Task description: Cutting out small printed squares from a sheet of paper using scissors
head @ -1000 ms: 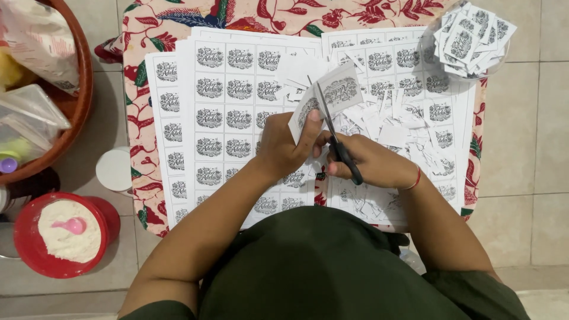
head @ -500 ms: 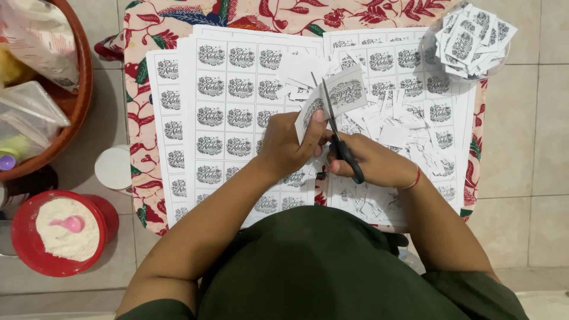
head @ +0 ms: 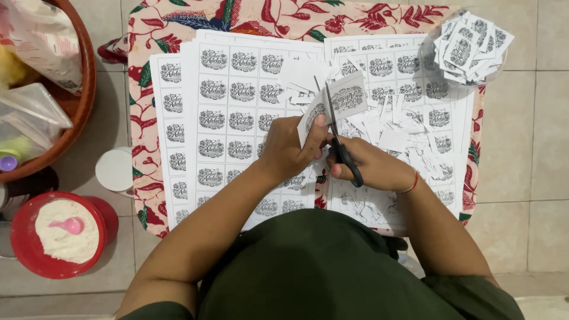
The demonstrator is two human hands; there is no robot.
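Observation:
My left hand [head: 288, 151] pinches a small strip of printed paper labels [head: 347, 99] and holds it up over the table. My right hand [head: 373, 168] grips black-handled scissors [head: 339, 142], whose blades run up through the strip between two labels. Under both hands lie large sheets of printed labels [head: 228, 106], spread over a red floral cloth [head: 261, 15]. Loose paper offcuts [head: 397, 139] are scattered over the right-hand sheets.
A clear bowl of cut labels [head: 468, 44] stands at the table's far right corner. On the tiled floor to the left are a brown basin with plastic bags [head: 41, 77], a white lid [head: 114, 170] and a red tub of white powder with a pink scoop [head: 65, 234].
The scissors have cut further up the strip, and the blades have closed more. My left hand has shifted the strip slightly. The sheets on the table have not moved.

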